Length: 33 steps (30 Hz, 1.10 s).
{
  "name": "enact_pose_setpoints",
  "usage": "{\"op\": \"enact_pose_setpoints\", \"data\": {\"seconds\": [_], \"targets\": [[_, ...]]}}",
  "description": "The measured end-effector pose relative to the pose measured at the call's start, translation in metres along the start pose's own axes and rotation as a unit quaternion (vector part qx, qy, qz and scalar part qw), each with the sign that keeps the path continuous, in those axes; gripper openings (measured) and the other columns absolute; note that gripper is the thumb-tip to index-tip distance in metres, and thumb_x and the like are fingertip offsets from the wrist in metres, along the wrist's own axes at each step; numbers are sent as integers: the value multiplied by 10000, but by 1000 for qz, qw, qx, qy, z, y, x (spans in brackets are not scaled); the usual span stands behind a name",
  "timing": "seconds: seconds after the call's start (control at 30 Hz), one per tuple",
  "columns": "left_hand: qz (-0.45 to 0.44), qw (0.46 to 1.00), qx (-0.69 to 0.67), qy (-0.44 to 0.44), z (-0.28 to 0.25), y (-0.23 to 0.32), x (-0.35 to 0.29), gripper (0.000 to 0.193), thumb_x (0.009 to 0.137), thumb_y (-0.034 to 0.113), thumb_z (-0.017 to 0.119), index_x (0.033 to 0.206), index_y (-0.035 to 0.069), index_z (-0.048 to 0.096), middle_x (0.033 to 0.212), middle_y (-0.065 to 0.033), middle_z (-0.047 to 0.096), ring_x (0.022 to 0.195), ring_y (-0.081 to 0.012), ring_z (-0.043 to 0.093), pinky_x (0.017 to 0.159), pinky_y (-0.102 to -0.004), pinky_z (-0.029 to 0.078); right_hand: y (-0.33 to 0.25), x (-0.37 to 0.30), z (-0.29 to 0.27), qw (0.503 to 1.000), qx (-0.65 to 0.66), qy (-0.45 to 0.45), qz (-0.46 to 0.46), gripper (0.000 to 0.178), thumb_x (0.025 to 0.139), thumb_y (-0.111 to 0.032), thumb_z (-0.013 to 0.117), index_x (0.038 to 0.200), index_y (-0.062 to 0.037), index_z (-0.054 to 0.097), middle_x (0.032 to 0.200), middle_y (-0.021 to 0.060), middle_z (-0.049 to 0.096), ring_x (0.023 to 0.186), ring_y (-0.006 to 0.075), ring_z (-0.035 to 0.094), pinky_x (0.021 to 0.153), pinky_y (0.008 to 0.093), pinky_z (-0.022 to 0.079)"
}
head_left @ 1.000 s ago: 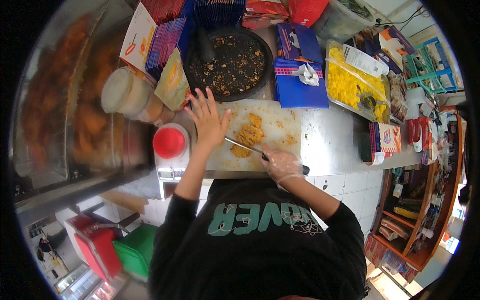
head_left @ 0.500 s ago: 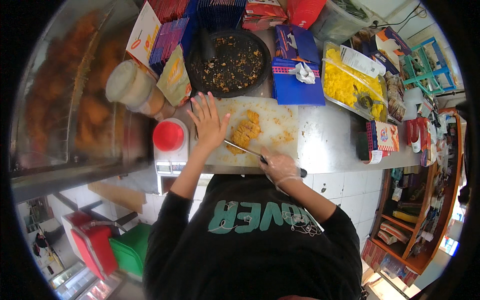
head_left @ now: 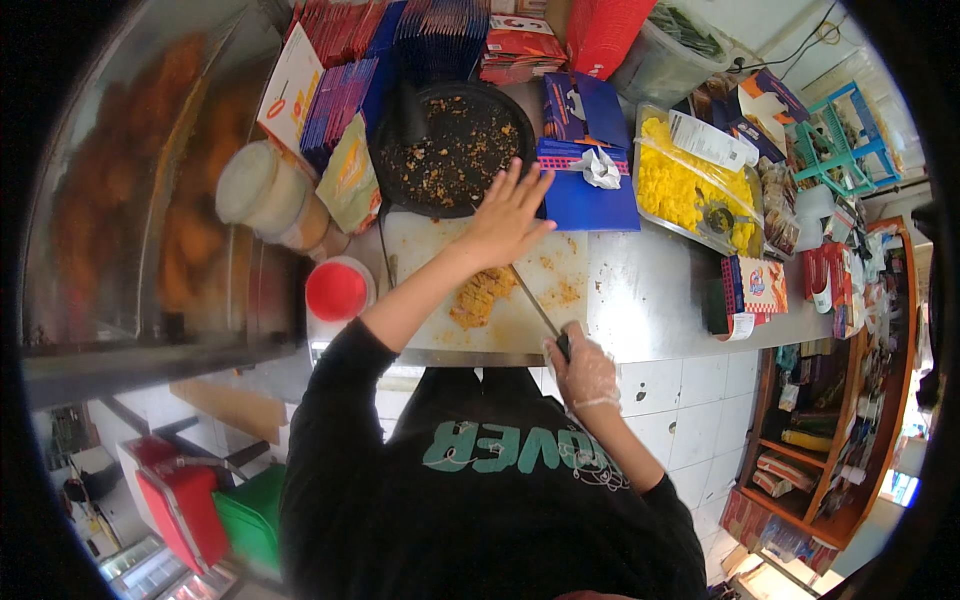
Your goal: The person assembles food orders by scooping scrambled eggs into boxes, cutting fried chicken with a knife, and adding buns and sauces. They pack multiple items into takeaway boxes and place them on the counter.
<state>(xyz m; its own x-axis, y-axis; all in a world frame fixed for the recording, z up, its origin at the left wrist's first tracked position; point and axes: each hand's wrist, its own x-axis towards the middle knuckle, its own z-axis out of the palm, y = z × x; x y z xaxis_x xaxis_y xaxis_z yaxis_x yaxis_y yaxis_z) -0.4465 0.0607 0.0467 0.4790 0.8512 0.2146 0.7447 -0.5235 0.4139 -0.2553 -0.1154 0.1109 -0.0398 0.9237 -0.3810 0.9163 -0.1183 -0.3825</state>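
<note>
My left hand point(head_left: 508, 218) is bare, its fingers spread, above the far side of the white cutting board point(head_left: 425, 322). Its fingertips reach over the rim of the black round tray point(head_left: 457, 140), which is full of crumbs. In a clear plastic glove, my right hand point(head_left: 586, 372) grips the dark handle of a knife point(head_left: 538, 303) at the board's near right. The blade slants up and left toward my left hand, beside a piece of golden breaded fried meat point(head_left: 482, 296). My left hand and forearm hide the far part of this piece.
Red-topped container point(head_left: 338, 289) and tall jar point(head_left: 270, 195) stand left of the board. Blue folded boxes point(head_left: 592, 203) with crumpled paper lie beyond it. A metal tray of yellow rice point(head_left: 690, 190) is farther right, beside a patterned box point(head_left: 757, 286). A glass case point(head_left: 160, 220) borders the left.
My left hand has swung right and away, across the meat toward the blue boxes. My right hand has drawn the knife right and nearer, with the blade now standing more steeply.
</note>
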Motion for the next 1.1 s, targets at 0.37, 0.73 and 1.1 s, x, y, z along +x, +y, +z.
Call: {"op": "enact_pose_setpoints", "data": {"seconds": [0.37,0.73,1.1], "targets": [[75,974,-94,-194,30,-1,23,869,998,666,265,1593,61,80,1639,-224,125,1525,-404,6,1237,-455,34,-103,-49,92,962,193,63,185,343,969,-299,585,1171,-45,473,903,312,660,878,522,625,752,585,483],[165,969,-106,-149,66,-28,15,812,1021,610,254,1598,82,36,1654,-196,76,1530,-378,-40,1236,-456,10,-161,-17,131,937,167,35,306,370,990,-388,509,1156,-73,406,986,287,675,926,475,660,784,580,509],[178,967,-172,-65,43,-14,33,763,1031,464,415,1591,68,82,1630,-230,162,1518,-429,50,1227,-484,65,-137,-30,117,932,239,93,254,356,950,-314,584,1152,-70,421,963,317,663,930,506,640,789,580,499]]}}
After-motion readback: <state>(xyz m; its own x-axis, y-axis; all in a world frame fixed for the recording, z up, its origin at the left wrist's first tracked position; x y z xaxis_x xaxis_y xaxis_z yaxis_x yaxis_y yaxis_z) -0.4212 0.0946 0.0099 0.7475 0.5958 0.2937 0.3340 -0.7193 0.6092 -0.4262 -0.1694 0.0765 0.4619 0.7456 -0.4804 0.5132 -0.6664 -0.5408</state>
